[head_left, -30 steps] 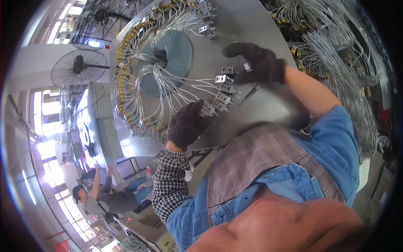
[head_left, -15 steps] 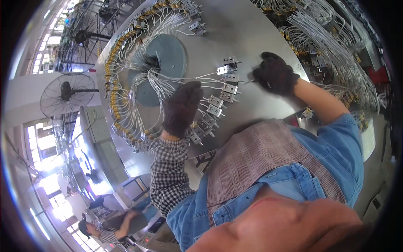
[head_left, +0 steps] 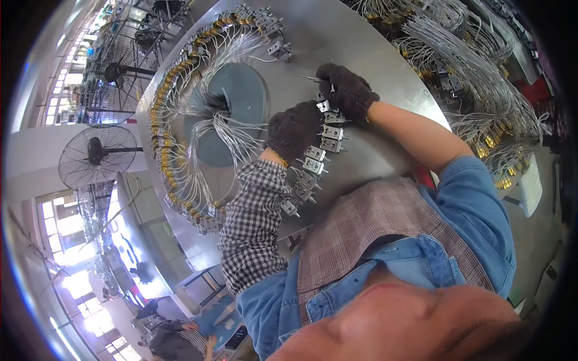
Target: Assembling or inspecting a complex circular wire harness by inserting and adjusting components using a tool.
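A row of small metal terminal blocks [head_left: 318, 157] lay along the near part of a round grey metal table [head_left: 373, 36], each trailing thin grey wires [head_left: 241, 129] toward a blue-green centre disc [head_left: 244, 99]. The left hand [head_left: 293, 129], in a dark knit glove, rested curled on the blocks mid-row; whether it gripped one could not be told. The right hand [head_left: 347, 90], gloved alike, was closed around a thin metal tool [head_left: 308, 77] at the row's far end. Brass-coloured connectors [head_left: 161, 129] ringed the table's left edge. A standing fan [head_left: 96, 156] stood beyond.

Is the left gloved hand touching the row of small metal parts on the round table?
Touching. The head view shows the left hand lying over the metal parts, with no gap visible.
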Demonstrator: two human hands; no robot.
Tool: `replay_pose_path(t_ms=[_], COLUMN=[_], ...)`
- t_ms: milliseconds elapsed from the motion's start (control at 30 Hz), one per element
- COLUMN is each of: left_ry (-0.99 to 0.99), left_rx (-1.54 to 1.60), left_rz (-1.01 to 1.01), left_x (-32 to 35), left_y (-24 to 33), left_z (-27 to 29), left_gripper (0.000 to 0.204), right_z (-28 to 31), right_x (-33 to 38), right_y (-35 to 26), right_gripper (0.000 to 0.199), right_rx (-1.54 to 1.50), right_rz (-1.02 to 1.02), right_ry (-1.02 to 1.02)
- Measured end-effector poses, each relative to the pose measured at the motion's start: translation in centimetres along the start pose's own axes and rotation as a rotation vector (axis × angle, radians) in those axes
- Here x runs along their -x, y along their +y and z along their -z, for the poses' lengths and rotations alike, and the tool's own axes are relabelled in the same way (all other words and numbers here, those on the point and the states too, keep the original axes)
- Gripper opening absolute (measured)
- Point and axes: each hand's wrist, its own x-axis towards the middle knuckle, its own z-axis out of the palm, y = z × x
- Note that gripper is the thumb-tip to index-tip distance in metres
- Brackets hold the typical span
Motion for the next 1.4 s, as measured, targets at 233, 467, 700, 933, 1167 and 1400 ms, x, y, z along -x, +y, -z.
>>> replay_pose_path(t_ms=[233,467,700,933,1167,1400], left_ry=[-0.047,0.149,-0.043,-0.091,0.121,-0.346], left_rx=[0.421,0.086,0.472,0.605,1.407,1.966], left_rz=[0.019,-0.434,-0.165,-0.01,0.329,0.144], left_x=[-0.3,-0.4,-0.8,-0.3,-0.1,0.0], left_y=[-0.6,-2.2,-2.8,-1.4,1.7,3.0], left_z=[-0.2,-1.2,-1.9,-0.4,2.3,5.2], left_gripper=[0.031,0.039,0.043,0.039,0.032,0.05], right_z=[-1.0,0.0,0.6,1.0,2.8,5.6], right_x=[-0.2,1.0,2.5,2.3,2.9,5.3], right_y=[0.8,-1.1,-0.7,-0.4,-1.5,-5.5], right_gripper=[0.019,0.021,0.033,0.042,0.028,0.027], right_rx=[0.019,0.12,0.1,0.138,-0.038,0.453], right_rz=[0.008,0.111,0.054,0.151,0.22,0.487], right_ry=[0.111,-0.04,-0.05,-0.024,0.3,-0.144])
